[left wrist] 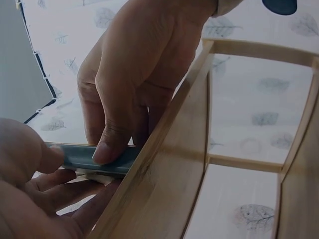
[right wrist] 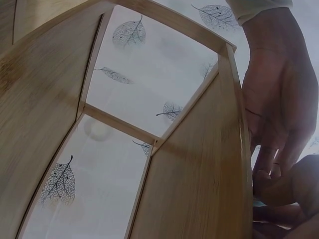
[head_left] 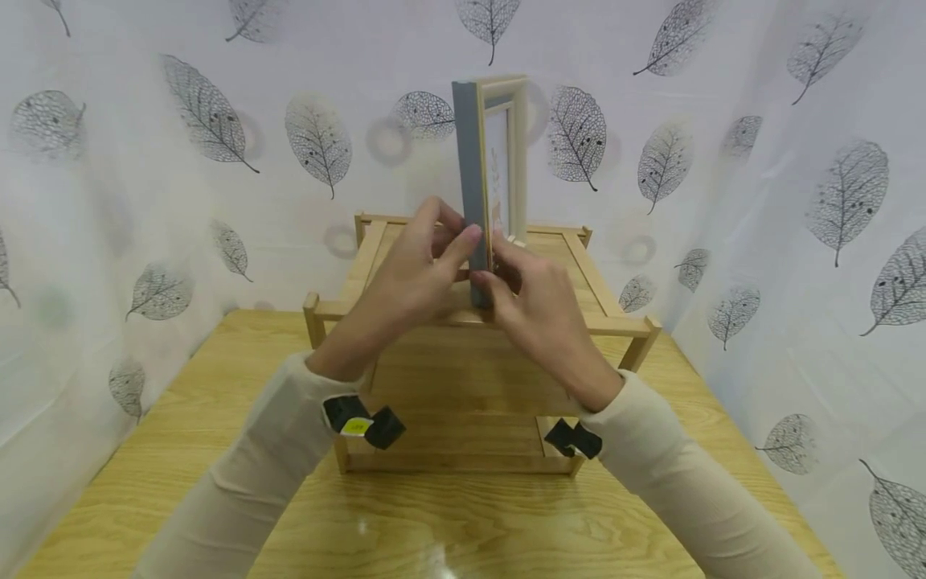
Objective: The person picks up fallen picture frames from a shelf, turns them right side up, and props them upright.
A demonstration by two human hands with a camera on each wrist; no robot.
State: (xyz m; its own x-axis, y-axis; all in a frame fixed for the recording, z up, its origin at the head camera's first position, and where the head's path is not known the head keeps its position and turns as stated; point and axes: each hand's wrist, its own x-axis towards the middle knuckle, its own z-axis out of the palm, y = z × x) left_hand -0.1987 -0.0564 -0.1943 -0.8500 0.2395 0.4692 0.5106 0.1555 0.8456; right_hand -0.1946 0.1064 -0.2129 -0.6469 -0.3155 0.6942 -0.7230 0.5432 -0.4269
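Observation:
A picture frame (head_left: 470, 161) with a blue-grey outer edge and a pale inner border stands upright, turned nearly edge-on, at the front of the wooden shelf's top (head_left: 579, 257). My left hand (head_left: 412, 269) holds its lower part from the left, thumb on the blue-grey edge. Lower down on the right, my right hand (head_left: 538, 301) grips it with the thumb at that edge and fingers against the picture side. In the left wrist view both hands meet at the frame (left wrist: 82, 157) beside the shelf board (left wrist: 169, 164). The right wrist view mostly hides the frame behind fingers.
Below the top, the shelf has a lower board (head_left: 448, 438), and it stands on a wood-grain table (head_left: 434, 515). Raised rails and corner posts (head_left: 313, 310) edge the top. Leaf-print curtains (head_left: 239, 64) hang around the back and sides.

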